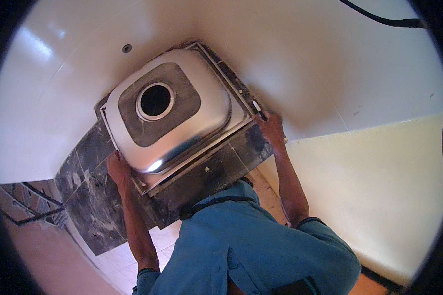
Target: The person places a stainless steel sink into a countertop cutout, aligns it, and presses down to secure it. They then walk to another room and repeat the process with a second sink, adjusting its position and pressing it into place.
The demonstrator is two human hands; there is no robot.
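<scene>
A steel sink (214,93) lies upside down on the dark tiled counter (197,184), its bowl bottom and round drain hole facing up. A dark square pad covers the bowl's underside around the hole. My left hand (118,169) grips the sink's rim at the left near side, fingers partly hidden by the edge. At the right corner my right hand (270,129) is closed on the rim. A small white, pen-like thing (256,105) pokes out beside its fingers; I cannot tell whether it is held.
White tiled walls (300,59) meet behind the counter, with a small round fitting (127,48) on the left one. A black cable (384,20) hangs at the upper right. A dark metal railing (32,204) stands at the lower left, and a pale yellow wall (374,191) rises at right.
</scene>
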